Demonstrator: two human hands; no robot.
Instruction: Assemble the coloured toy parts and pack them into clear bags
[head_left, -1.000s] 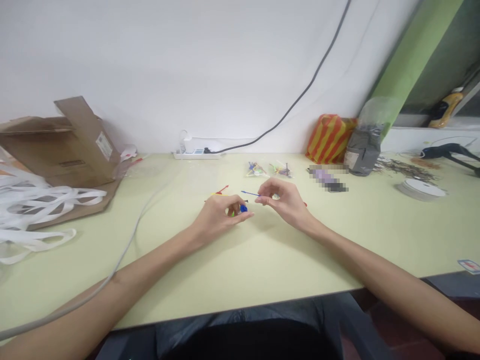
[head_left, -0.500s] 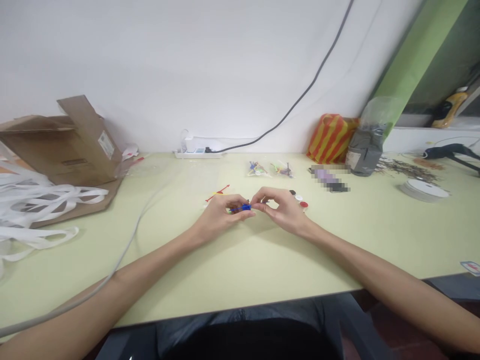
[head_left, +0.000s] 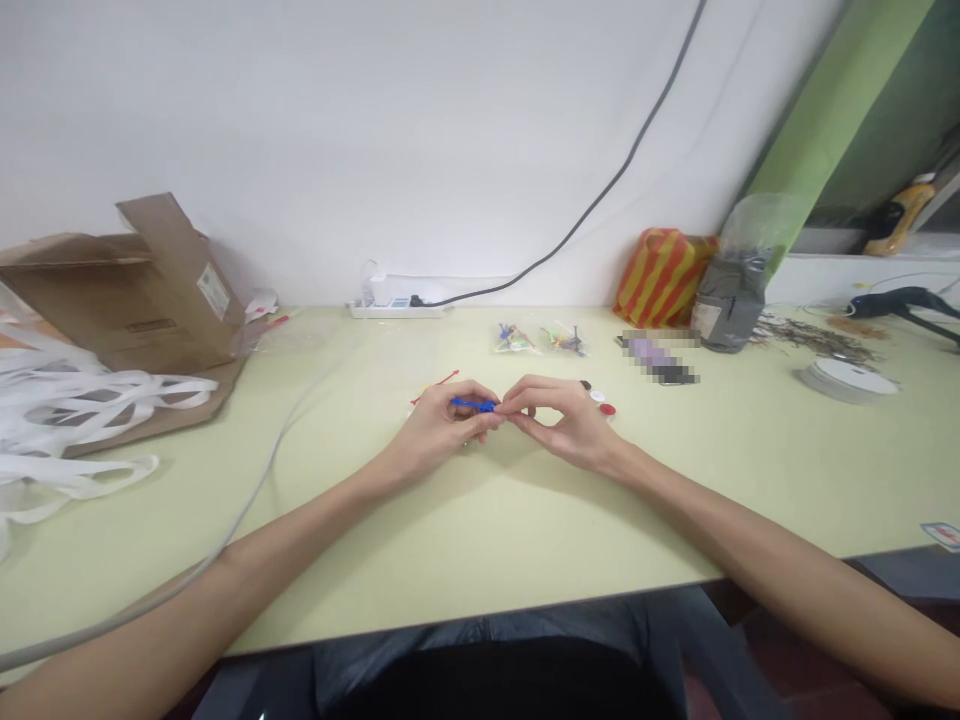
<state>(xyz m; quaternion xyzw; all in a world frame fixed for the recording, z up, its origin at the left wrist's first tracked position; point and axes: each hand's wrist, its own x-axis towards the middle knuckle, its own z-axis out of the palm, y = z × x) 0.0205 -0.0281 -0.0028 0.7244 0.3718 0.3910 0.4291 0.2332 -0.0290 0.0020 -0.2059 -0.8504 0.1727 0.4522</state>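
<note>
Blue plastic rod [head_left: 472, 404], thin and narrow, with a slightly thicker section toward its right end, sits level in the air above the pale green tabletop [head_left: 525, 530], between the two hands near the middle of the table. Its finer details are too small to make out. The left hand [head_left: 446, 428] is curled, palm turned inward, with its fingertips [head_left: 480, 391] closed over the rod and its thumb hidden behind the fingers. The right hand [head_left: 562, 425] comes in from the other side, and its thumb and forefinger curve toward each other in a loose ring, their tips meeting at the rod's right end. Whether that hand grips the rod or only touches it cannot be told. Both forearms slant inward from the table's near edge, with the wrists low and the hands close together. A thin red plastic piece [head_left: 442, 384] lies just past the left hand. Beyond the right hand sit three small bottle caps, one dark [head_left: 585, 384], one white [head_left: 597, 396] and one red [head_left: 607, 409]. Two small clear bags [head_left: 514, 339] of colourful pieces lie further back, and a grey cable [head_left: 289, 440] runs across the table on the left.
</note>
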